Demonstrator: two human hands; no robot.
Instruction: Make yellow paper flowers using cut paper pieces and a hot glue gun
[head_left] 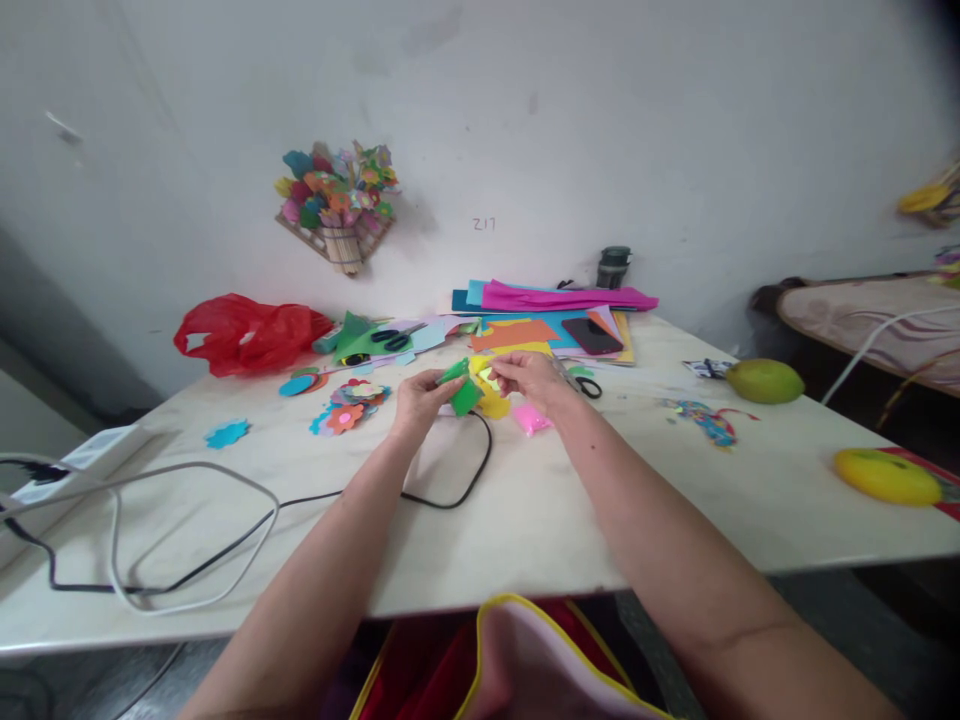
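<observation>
My left hand (418, 402) grips a green paper or foam piece (466, 397) between thumb and fingers, above the middle of the table. Close beside it, my right hand (534, 380) has its fingertips pinched at a small pale-yellow bit; its exact kind is too small to tell. Behind both hands lies a yellow piece (493, 404), partly covered. A bright pink packet (532, 419) rests just below my right hand. Scissor handles (589, 387) stick out past my right wrist. Left of my hands is a pile of coloured flower cut-outs (349, 407).
A red plastic bag (247, 335), black scissors (397, 337), coloured sheets (517, 333) and a phone (592, 336) line the back. Cables (274, 490) loop from a power strip (97, 450) at left. A green mango-like fruit (765, 381) and a yellow one (887, 476) lie right.
</observation>
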